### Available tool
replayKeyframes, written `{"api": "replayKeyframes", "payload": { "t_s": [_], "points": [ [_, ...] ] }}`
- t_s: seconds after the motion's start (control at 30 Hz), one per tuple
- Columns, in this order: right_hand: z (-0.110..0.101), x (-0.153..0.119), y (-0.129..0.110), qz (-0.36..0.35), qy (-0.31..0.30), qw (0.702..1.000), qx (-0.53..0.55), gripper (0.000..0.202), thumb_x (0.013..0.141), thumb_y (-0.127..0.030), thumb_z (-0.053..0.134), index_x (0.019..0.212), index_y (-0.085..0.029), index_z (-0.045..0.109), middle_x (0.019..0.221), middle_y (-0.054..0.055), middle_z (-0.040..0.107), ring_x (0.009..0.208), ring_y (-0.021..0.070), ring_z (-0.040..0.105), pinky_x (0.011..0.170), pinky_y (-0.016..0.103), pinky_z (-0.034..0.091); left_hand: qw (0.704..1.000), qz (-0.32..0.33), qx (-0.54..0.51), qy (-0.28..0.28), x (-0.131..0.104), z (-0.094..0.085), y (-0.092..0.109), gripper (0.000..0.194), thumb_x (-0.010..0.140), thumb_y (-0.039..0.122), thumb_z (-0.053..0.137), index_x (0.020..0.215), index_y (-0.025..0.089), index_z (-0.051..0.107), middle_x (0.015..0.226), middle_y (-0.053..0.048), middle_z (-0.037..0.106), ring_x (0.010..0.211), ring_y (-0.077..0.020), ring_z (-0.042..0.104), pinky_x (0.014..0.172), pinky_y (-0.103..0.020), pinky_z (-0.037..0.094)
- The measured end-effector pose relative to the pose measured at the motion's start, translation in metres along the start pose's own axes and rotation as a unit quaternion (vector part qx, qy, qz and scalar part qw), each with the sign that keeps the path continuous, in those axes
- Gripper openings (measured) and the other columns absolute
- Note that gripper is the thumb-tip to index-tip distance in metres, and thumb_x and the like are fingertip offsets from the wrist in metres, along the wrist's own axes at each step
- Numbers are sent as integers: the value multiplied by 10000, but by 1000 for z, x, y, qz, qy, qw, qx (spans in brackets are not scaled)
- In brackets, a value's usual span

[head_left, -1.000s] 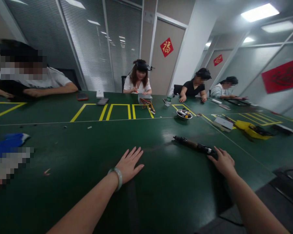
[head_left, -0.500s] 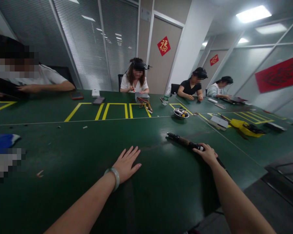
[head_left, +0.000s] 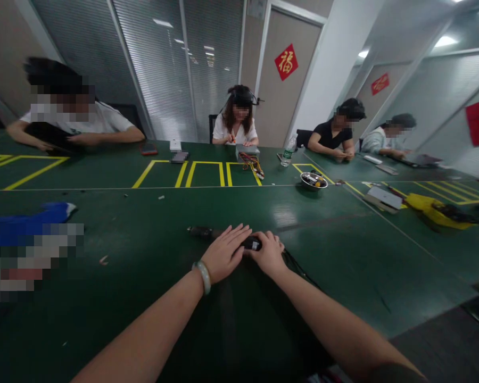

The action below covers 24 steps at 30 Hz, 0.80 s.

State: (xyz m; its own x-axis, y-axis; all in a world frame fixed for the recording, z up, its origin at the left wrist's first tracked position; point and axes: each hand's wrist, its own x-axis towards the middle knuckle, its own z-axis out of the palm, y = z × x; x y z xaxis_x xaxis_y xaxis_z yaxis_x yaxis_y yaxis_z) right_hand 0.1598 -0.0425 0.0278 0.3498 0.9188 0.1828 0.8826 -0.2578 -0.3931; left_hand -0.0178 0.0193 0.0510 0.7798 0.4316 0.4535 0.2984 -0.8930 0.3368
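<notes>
A black corded electric screwdriver (head_left: 252,244) lies across the green table in front of me, its tip pointing left. My right hand (head_left: 268,254) is closed around its rear end, where the cord comes out. My left hand (head_left: 225,255), wearing a pale bangle (head_left: 203,277) at the wrist, lies flat over the middle of the tool with fingers stretched out. Both hands are close together, and the left one hides part of the screwdriver's body.
The green table (head_left: 163,303) carries a metal bowl (head_left: 314,181) of small parts, a water bottle (head_left: 288,151), a grey box with wires (head_left: 247,154), a yellow bag (head_left: 439,211) and a blue item (head_left: 27,223). Several people sit along the far side.
My right hand has brought the screwdriver leftward and turned it more level. My left hand, earlier flat on the table apart from it, now lies over it. The view has swung left.
</notes>
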Motion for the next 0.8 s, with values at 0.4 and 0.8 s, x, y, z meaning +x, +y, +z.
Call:
{"api": "replayKeyframes", "payload": {
  "t_s": [0.4,0.8],
  "points": [
    [7,-33,-59,-145,-3,989,-2,539,828,-307,547,1339,-206,410,1290,141,431,1202,290,375,1009,462,289,995,-90,17,35,-3,2,-12,463,970,310,355,1417,189,349,1428,-75,442,1281,-189,442,1063,-376,371],
    [-47,-44,71,-207,-13,978,-21,193,925,-359,473,991,-242,611,964,57,586,911,205,551,850,379,432,993,-85,66,-44,-2,4,-11,199,862,228,562,1054,255,606,1040,-10,656,969,-205,578,857,-372,412]
  ]
}}
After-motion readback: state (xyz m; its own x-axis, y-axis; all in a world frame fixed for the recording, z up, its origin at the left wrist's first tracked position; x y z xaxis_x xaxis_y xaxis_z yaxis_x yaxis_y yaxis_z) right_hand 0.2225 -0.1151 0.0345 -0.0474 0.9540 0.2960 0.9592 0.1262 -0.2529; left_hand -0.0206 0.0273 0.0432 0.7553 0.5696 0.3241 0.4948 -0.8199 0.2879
